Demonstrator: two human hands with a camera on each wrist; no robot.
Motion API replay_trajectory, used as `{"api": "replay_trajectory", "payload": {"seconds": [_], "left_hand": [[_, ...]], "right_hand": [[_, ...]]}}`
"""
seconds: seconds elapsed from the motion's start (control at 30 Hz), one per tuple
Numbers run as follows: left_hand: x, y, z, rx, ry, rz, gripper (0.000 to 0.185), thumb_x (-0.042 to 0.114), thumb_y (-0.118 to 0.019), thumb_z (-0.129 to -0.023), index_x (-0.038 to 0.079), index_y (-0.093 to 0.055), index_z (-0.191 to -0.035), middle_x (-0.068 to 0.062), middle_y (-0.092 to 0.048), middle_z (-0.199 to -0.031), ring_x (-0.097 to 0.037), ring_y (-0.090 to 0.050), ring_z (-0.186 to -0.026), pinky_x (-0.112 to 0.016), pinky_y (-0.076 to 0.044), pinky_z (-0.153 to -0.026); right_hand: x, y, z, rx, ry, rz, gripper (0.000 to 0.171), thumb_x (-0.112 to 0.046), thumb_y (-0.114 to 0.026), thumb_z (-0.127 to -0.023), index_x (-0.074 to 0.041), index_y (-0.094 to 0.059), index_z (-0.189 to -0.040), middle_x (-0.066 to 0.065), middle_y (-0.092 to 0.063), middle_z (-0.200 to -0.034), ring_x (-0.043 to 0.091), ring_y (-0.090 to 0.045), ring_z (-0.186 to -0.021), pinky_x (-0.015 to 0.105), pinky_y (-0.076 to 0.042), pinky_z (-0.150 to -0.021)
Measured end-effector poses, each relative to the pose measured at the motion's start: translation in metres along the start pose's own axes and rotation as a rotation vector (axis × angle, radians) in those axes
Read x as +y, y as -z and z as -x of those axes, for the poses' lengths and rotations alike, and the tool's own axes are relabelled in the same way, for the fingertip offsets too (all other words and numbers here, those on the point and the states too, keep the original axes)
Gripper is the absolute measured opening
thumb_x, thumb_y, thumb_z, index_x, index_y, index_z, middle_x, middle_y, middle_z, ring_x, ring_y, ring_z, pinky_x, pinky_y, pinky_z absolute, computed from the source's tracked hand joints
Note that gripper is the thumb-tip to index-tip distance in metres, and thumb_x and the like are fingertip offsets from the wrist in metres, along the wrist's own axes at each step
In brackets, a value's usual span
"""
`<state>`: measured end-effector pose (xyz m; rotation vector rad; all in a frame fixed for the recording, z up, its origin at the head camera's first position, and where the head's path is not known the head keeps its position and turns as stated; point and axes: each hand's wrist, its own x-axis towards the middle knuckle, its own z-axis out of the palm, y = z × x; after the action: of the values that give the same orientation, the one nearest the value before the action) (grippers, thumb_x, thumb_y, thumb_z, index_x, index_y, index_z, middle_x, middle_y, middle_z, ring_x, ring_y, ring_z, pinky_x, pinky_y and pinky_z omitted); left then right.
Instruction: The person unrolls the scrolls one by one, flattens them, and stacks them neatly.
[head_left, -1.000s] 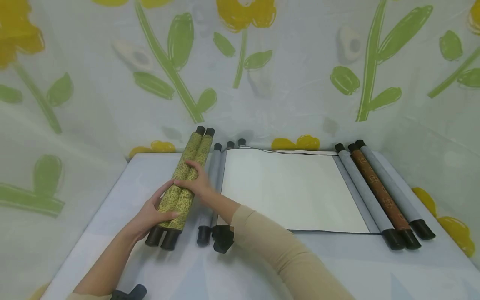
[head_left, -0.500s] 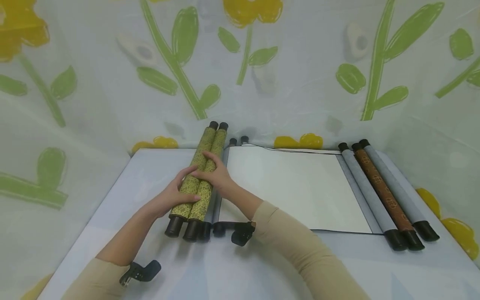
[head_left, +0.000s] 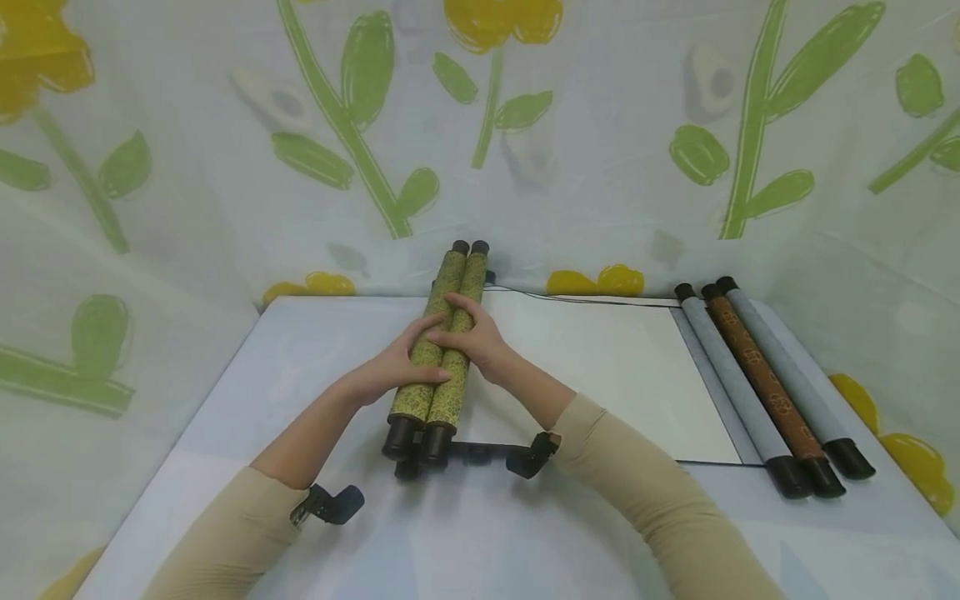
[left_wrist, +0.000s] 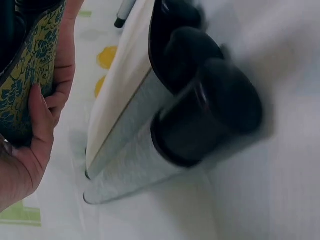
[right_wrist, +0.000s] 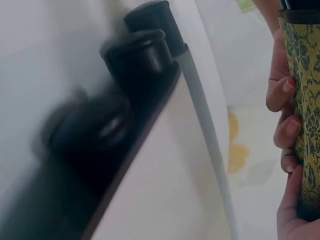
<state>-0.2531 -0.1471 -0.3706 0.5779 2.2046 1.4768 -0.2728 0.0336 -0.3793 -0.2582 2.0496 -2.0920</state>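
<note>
Right now I see both hands wrapped around the pair of yellow-green scrolls [head_left: 438, 350], lifted above the left edge of the unrolled white scroll [head_left: 600, 367]. My left hand [head_left: 393, 371] cups them from the left, thumb across the top; my right hand [head_left: 476, 342] curls over from the right. Grey rolled scrolls [left_wrist: 150, 145] lie beneath them on the table [head_left: 300, 350]. Three more rolled scrolls [head_left: 765, 383] lie well apart at the right.

Mostly hidden under the green-gold scrolls [head_left: 441, 346] and both hands: the grey rolls [left_wrist: 135, 150], with only dark end caps [head_left: 408, 469] peeking out near the worktop's front. Blurred in both wrist views: those caps [right_wrist: 95, 132]. Cut off by frame edges: the scrolls' patterned wrap [right_wrist: 305, 100].
</note>
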Motion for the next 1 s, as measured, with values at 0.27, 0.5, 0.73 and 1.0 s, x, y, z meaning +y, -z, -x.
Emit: {"api": "replay_trajectory", "payload": {"seconds": [0.27, 0.5, 0.73, 1.0], "left_hand": [[0.014, -0.02, -0.022, 0.002, -0.031, 0.016, 0.084, 0.038, -0.072, -0.08, 0.033, -0.022, -0.148, -0.002, -0.008, -0.157, -0.027, -0.008, -0.143, -0.058, -0.021, -0.108], [0.019, -0.044, -0.036, 0.053, -0.051, 0.041, 0.086, 0.04, -0.073, -0.079, 0.034, -0.022, -0.148, 0.004, -0.011, -0.157, -0.025, -0.011, -0.144, -0.056, -0.025, -0.108], [0.028, -0.071, -0.041, 0.069, -0.074, 0.04, 0.085, 0.04, -0.073, -0.08, 0.04, -0.021, -0.147, 0.008, -0.015, -0.156, -0.028, -0.02, -0.142, -0.057, -0.031, -0.104], [0.038, -0.099, -0.045, 0.105, -0.113, 0.11, 0.078, 0.033, -0.075, -0.08, 0.04, -0.032, -0.144, 0.012, -0.026, -0.152, -0.023, -0.021, -0.142, -0.054, -0.033, -0.104]], "right_hand": [[-0.006, 0.029, 0.012, -0.007, 0.015, -0.03, 0.07, -0.008, -0.069, -0.084, -0.021, -0.037, -0.144, 0.004, -0.022, -0.153, 0.024, -0.027, -0.138, 0.041, -0.032, -0.108], [-0.009, 0.052, 0.022, -0.026, 0.021, 0.046, 0.072, -0.01, -0.07, -0.084, -0.022, -0.034, -0.146, 0.001, -0.018, -0.155, 0.023, -0.013, -0.143, 0.045, -0.029, -0.11], [-0.013, 0.073, 0.038, -0.069, 0.008, 0.106, 0.074, -0.013, -0.069, -0.085, -0.026, -0.031, -0.147, -0.003, -0.015, -0.156, 0.024, -0.005, -0.145, 0.052, -0.029, -0.108], [-0.021, 0.091, 0.063, 0.02, 0.009, 0.231, 0.078, -0.018, -0.073, -0.082, -0.024, -0.031, -0.148, 0.001, -0.017, -0.157, 0.028, -0.003, -0.145, 0.058, -0.02, -0.11]]}}
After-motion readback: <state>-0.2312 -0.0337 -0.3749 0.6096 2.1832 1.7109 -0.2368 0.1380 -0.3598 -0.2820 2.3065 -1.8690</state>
